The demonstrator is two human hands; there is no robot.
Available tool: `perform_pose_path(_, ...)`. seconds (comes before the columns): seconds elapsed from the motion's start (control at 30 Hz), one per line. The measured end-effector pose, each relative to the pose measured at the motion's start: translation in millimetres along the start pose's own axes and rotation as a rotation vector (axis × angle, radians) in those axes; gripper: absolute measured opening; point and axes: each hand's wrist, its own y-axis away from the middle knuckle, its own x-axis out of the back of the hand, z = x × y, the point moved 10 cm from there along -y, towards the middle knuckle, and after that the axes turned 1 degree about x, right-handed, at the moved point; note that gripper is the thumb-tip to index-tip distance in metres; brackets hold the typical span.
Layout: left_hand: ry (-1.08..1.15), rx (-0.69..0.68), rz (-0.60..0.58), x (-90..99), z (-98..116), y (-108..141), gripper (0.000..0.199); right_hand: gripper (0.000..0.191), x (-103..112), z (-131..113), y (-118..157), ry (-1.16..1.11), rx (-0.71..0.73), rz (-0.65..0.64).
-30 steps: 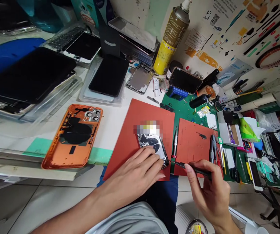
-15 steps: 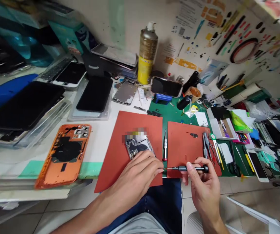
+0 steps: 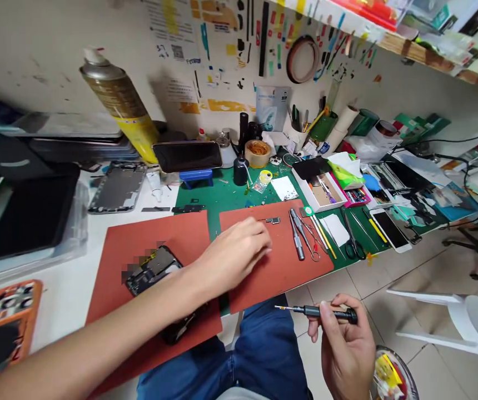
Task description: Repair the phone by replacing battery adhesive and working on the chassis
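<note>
My right hand (image 3: 345, 339) grips a dark precision screwdriver (image 3: 322, 312) in front of the bench edge, its thin tip pointing left. Over the right red mat (image 3: 259, 278) is my left hand (image 3: 239, 250), fingers curled together; what they hold, if anything, is hidden. Just beyond those fingers lies a small phone part (image 3: 273, 220). An opened phone (image 3: 155, 269) with bare circuitry rests on the left red mat (image 3: 114, 300), partly covered by my left forearm. Grey hand tools (image 3: 297, 233) lie right of my left hand.
Scissors (image 3: 353, 239), a white phone (image 3: 390, 229) and small boxes (image 3: 320, 191) line the bench's right. Behind the mats stand a spray can (image 3: 122, 105) and a propped phone (image 3: 188, 156). An orange phone housing (image 3: 8, 322) is at left. A white stool (image 3: 472, 322) stands on the floor.
The view has swung right. My left hand has moved from beside the opened phone onto the right mat. The screwdriver tip is now away from my left fingers, still in my right hand.
</note>
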Motion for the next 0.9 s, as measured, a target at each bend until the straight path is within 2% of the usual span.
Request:
perform_pose_path(0.1,-0.077,-0.051,-0.038,-20.2,-12.9,-43.1,0.028,0.048,12.0,2.0,3.2,-0.045,-0.049,0.103)
perform_pose_path(0.23,-0.098,-0.087,-0.083,-41.1,-28.8,-70.0,0.026,0.052,18.2,1.3,3.6,-0.038,-0.101,0.167)
perform_pose_path(0.4,-0.117,-0.118,-0.106,-50.0,-36.3,-75.3,0.028,0.047,30.6,-0.9,-1.2,0.137,-0.096,0.223)
perform_pose_path(0.6,-0.141,-0.121,-0.110,-53.0,-38.9,-74.2,0.030,0.037,38.4,-9.6,-8.0,0.340,0.032,0.245)
perform_pose_path(0.9,-0.141,-0.120,-0.188,-48.3,-37.6,-73.6,0.032,0.039,40.8,-14.3,-8.1,0.398,0.047,0.291)
